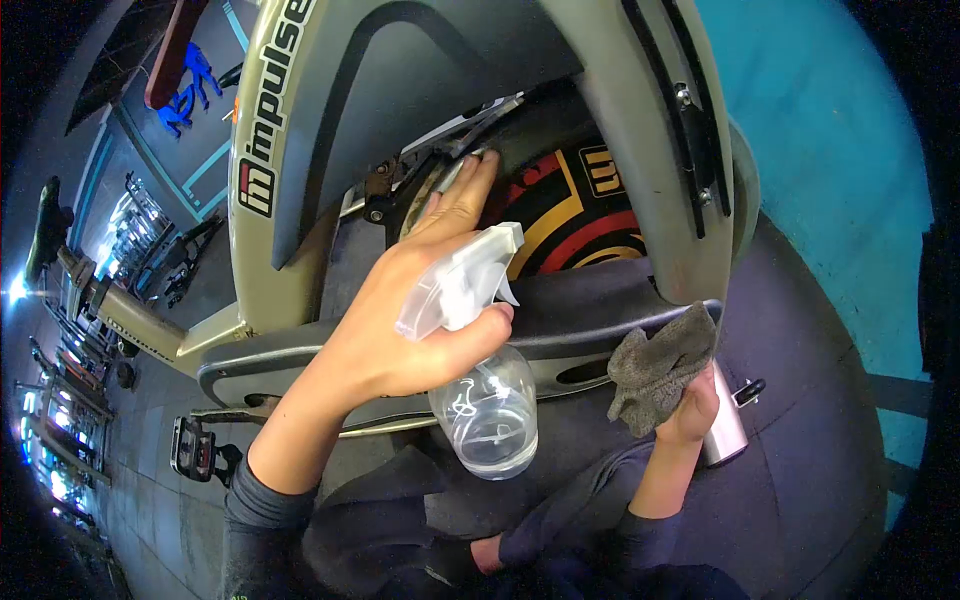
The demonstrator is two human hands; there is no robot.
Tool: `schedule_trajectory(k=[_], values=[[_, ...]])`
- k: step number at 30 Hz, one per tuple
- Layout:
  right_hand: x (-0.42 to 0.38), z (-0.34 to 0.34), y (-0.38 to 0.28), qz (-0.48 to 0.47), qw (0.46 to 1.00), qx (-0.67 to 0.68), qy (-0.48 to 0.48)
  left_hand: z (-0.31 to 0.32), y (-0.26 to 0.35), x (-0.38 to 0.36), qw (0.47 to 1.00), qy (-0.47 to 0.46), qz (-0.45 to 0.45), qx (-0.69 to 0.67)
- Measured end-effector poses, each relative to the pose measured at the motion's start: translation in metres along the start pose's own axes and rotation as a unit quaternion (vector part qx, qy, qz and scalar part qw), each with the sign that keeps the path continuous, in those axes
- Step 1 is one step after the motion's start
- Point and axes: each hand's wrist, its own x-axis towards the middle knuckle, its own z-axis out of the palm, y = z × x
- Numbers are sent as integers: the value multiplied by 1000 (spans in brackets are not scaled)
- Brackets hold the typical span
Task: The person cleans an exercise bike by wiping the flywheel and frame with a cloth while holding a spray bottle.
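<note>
My left hand (410, 310) holds a clear spray bottle (490, 420) at its neck, with the thumb wrapped across below the white trigger head (460, 280). Its other fingers stretch up into the gap beside the black flywheel (560, 215) and reach the metal parts there; what the fingertips touch is partly hidden. Some clear liquid stands low in the bottle. On the right, my right hand (690, 410) grips a crumpled grey cloth (660, 370) in front of the black lower cover (570, 310) of the exercise bike.
The bike's beige and grey frame (250, 240) surrounds the flywheel. A pedal (190, 448) juts out at the lower left, and a silver cylinder (727, 430) is beside my right hand. Other gym equipment stands at the far left.
</note>
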Motion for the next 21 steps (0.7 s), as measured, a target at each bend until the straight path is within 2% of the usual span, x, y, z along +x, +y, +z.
schedule_trajectory(k=[4, 7, 8, 10, 11, 14, 18, 21], values=[[2, 6, 1, -7, 1000, 4, 9, -3, 11, 4, 1000, 13, 8, 0], [2, 3, 4, -11, 1000, 4, 6, -3, 19, 17, 992, 48, 80, 87], [1, 2, 4, -14, 1000, -2, 5, -5, 20, 23, 992, 50, 78, 88], [2, 2, 4, -11, 1000, -8, -1, -12, 27, 36, 999, 11, -33, 29], [2, 5, 4, -14, 1000, -5, -3, -6, 25, 42, 997, 42, -62, -37], [3, 5, 4, -12, 1000, 2, -4, 1, 29, 51, 996, 41, -52, -61], [2, -1, 5, -7, 1000, 10, -17, 3, 31, 62, 995, -18, -93, -26], [0, -4, 5, -2, 1000, 12, -5, 4, 29, 64, 994, -6, -96, -50]])
